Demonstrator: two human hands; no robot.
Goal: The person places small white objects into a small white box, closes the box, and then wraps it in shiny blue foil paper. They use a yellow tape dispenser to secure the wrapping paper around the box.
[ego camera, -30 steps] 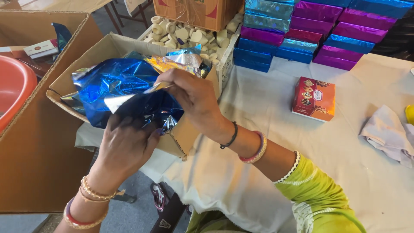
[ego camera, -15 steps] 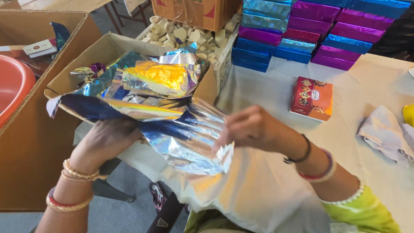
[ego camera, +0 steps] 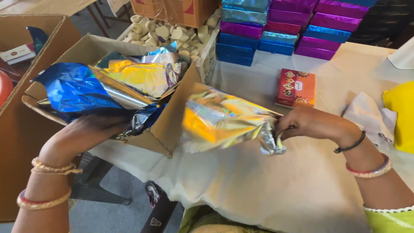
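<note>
White-clothed table (ego camera: 258,190), right hand (ego camera: 308,123) pinching one gold foil sheet (ego camera: 224,118), left hand (ego camera: 86,133) gripping blue sheet (ego camera: 73,88)

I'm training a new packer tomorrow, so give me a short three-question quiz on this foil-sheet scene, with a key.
1. True or false: the right hand pinches a gold foil sheet by its edge.
2. Where does the blue foil sheet lie?
A. on the red box
B. over the open cardboard carton, above the left hand
C. on the stacked boxes
3. Fill in: the small red box lies flat on the white ____.

Key
1. True.
2. B: it lies across the cardboard carton, with the left hand under its near edge.
3. Cloth: the white tablecloth. The stacked purple and blue boxes stand behind it.
</note>
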